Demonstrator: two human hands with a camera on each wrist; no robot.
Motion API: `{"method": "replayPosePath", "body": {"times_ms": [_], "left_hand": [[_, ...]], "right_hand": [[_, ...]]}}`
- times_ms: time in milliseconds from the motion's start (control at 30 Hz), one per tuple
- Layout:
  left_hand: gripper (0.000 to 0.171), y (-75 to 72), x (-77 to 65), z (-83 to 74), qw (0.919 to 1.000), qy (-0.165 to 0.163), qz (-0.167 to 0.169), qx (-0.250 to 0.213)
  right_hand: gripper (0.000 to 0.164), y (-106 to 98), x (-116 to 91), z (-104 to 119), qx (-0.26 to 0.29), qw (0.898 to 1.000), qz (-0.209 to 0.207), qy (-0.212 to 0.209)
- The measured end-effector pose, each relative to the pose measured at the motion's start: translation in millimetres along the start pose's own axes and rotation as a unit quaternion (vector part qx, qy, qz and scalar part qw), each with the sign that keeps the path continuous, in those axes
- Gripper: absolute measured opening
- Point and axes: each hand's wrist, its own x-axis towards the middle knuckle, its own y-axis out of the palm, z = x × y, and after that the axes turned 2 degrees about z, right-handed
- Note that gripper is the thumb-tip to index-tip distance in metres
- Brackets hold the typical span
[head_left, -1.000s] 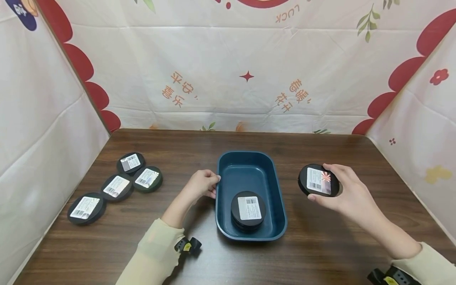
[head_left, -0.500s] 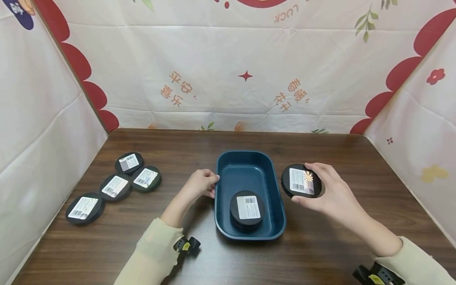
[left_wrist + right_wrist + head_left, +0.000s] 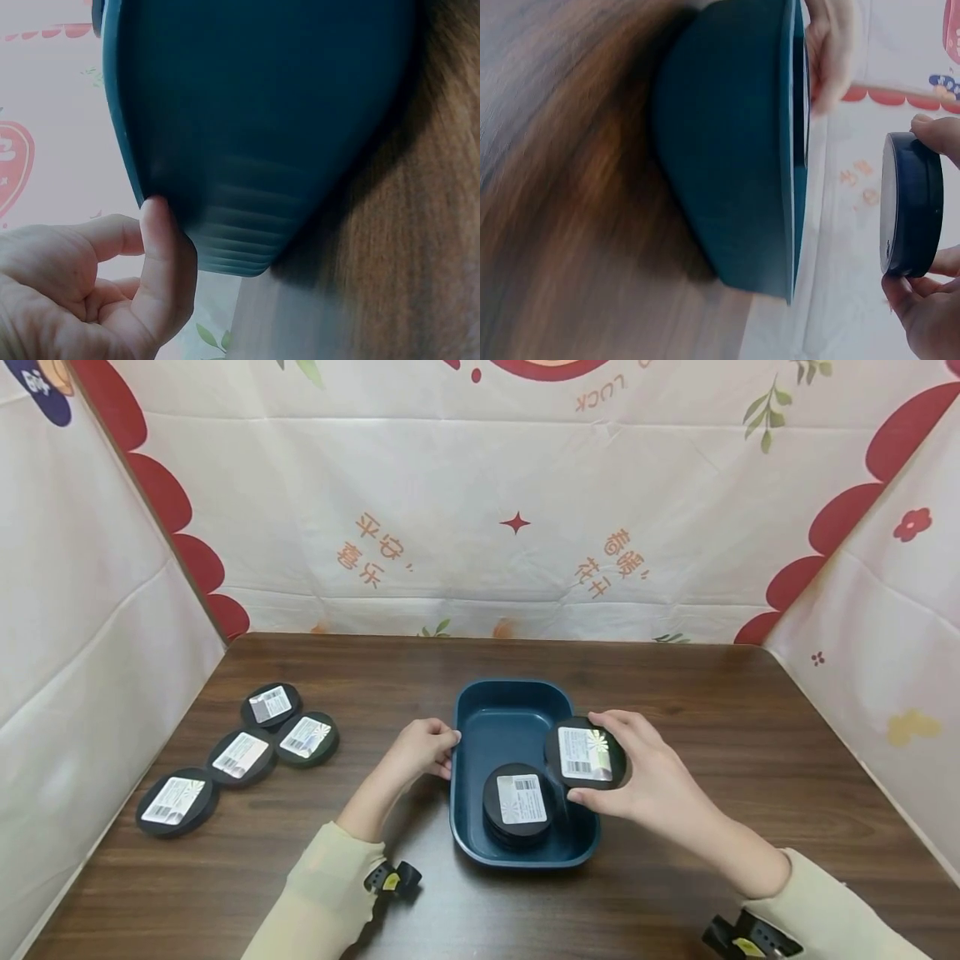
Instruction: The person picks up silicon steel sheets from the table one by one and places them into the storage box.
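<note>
A dark blue rectangular tray (image 3: 495,727) stands on the table; its left rim is pinched between the thumb and fingers of my left hand (image 3: 422,750). In the left wrist view the thumb lies against the tray's outer wall (image 3: 247,112), right at the rim. My right hand (image 3: 641,768) grips a flat round black tin (image 3: 588,752) by its edges, thumb on the near side and fingers on the far side. A barcode label covers part of its top. In the right wrist view this tin (image 3: 915,202) hangs above the rim. Inside the tray sits a stack of similar tins (image 3: 517,806).
Several more labelled black tins (image 3: 240,755) lie close together on the table's left side. The brown wooden table (image 3: 315,860) is bordered at the back and sides by white printed cloth (image 3: 450,510).
My right hand has carried its tin leftward from beside the tray to over the tray's right part. The left hand has stayed on the rim.
</note>
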Motion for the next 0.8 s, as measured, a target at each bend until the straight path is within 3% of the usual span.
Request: {"method": "replayPosePath", "body": {"times_ms": [367, 800], "left_hand": [[0.02, -0.2, -0.5, 2.0, 1.0, 0.007, -0.001, -0.007], [0.019, -0.3, 2.6, 4.7, 0.9998, 0.01, 0.006, -0.017]], "right_hand": [[0.088, 22, 3, 15, 0.031, 0.999, 0.041, -0.013], [0.086, 42, 5, 18, 0.025, 0.998, 0.04, -0.039]]}}
